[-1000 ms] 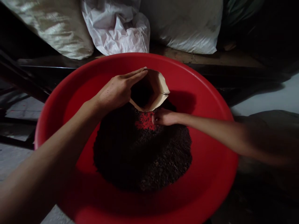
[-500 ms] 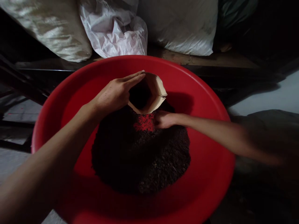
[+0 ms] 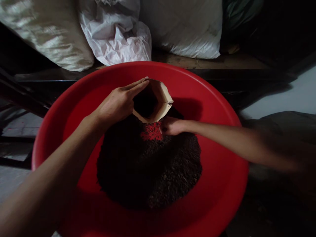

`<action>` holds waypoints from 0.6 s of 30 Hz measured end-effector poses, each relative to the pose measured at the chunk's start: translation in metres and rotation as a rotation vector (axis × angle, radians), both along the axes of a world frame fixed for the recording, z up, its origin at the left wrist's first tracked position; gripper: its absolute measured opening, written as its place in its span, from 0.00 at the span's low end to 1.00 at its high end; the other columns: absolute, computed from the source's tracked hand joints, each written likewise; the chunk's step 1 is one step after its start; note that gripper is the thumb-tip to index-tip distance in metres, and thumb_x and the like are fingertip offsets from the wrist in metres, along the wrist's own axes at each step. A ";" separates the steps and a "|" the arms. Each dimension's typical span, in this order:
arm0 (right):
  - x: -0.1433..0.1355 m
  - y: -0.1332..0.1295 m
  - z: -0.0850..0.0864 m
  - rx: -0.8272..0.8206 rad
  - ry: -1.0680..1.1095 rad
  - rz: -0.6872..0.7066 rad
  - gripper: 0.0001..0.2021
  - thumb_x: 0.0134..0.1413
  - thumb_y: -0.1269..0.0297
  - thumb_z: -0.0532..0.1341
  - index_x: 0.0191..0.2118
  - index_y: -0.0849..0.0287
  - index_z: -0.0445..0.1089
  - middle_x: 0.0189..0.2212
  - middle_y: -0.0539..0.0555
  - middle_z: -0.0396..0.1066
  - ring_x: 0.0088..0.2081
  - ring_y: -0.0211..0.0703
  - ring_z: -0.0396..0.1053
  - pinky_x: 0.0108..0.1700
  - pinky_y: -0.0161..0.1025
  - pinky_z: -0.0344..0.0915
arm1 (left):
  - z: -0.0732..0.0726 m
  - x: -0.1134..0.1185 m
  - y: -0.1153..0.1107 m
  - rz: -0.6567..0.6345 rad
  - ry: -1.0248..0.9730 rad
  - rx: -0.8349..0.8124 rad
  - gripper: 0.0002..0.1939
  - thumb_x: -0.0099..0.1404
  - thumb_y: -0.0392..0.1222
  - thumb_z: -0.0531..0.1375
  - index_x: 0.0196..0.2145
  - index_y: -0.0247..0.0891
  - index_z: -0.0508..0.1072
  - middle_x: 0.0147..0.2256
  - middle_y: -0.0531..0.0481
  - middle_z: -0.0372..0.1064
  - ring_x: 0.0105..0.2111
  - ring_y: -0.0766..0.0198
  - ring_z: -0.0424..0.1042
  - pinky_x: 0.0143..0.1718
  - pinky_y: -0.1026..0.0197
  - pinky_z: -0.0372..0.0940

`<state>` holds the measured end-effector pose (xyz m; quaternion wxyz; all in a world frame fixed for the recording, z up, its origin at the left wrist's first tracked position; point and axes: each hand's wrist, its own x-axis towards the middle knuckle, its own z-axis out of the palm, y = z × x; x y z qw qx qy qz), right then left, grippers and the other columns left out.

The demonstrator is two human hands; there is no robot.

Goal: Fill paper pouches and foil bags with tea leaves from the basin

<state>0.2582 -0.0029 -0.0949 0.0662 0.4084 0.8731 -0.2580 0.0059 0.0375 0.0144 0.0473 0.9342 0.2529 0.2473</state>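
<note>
A wide red basin [image 3: 219, 197] holds a heap of dark, dry shreds that look like loose tea leaves [image 3: 172, 177]. My left hand [image 3: 118, 103] grips the left side of a paper bag [image 3: 164, 102], whose open mouth is tilted toward me. The bag's inside is dark, so its contents cannot be made out. My right hand [image 3: 172, 126] is just below the bag's mouth, low at the heap, with its fingers curled and partly hidden. Beside those fingers a patch of red basin floor shows through scattered shreds.
Behind the basin, a wooden ledge [image 3: 182, 61] bears a pale sack [image 3: 59, 36] on the left, a crumpled white plastic bag [image 3: 123, 42], and another large whitish sack [image 3: 185, 26]. A dark rounded shape [image 3: 291, 128] lies at the right.
The view has shifted slightly, so everything sits a little further left and lower. Both hands and the paper bag keep nearly the same places over the basin.
</note>
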 end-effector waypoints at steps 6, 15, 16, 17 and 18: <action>0.002 0.003 -0.003 -0.005 0.020 -0.042 0.12 0.59 0.76 0.58 0.38 0.66 0.80 0.34 0.58 0.78 0.34 0.40 0.69 0.41 0.40 0.62 | 0.000 -0.001 0.000 0.010 -0.004 -0.024 0.41 0.64 0.27 0.50 0.73 0.47 0.61 0.72 0.56 0.56 0.71 0.56 0.60 0.74 0.51 0.56; 0.008 0.014 0.000 0.030 -0.016 -0.106 0.08 0.53 0.74 0.60 0.26 0.62 0.74 0.25 0.55 0.71 0.30 0.40 0.61 0.38 0.43 0.60 | 0.001 0.000 0.000 0.004 -0.001 -0.012 0.39 0.64 0.27 0.49 0.72 0.45 0.62 0.72 0.56 0.57 0.71 0.57 0.61 0.74 0.51 0.57; 0.008 0.013 0.001 0.028 -0.018 -0.108 0.08 0.53 0.74 0.61 0.25 0.62 0.73 0.25 0.55 0.70 0.29 0.40 0.60 0.37 0.43 0.59 | 0.001 0.000 0.000 0.005 -0.002 -0.013 0.39 0.64 0.27 0.49 0.72 0.46 0.62 0.72 0.56 0.58 0.70 0.57 0.61 0.74 0.51 0.57; 0.008 0.011 0.002 0.022 -0.021 -0.106 0.08 0.53 0.74 0.61 0.25 0.63 0.73 0.24 0.55 0.69 0.29 0.40 0.60 0.36 0.43 0.59 | 0.001 0.000 0.000 0.004 0.001 -0.017 0.39 0.64 0.27 0.49 0.72 0.46 0.62 0.71 0.56 0.58 0.71 0.57 0.60 0.74 0.51 0.57; 0.008 0.009 0.003 0.013 -0.020 -0.106 0.07 0.54 0.73 0.61 0.26 0.63 0.73 0.24 0.54 0.68 0.29 0.40 0.60 0.36 0.43 0.59 | 0.001 0.000 0.000 0.001 0.005 -0.021 0.39 0.64 0.28 0.49 0.72 0.46 0.62 0.71 0.57 0.59 0.71 0.57 0.60 0.74 0.51 0.57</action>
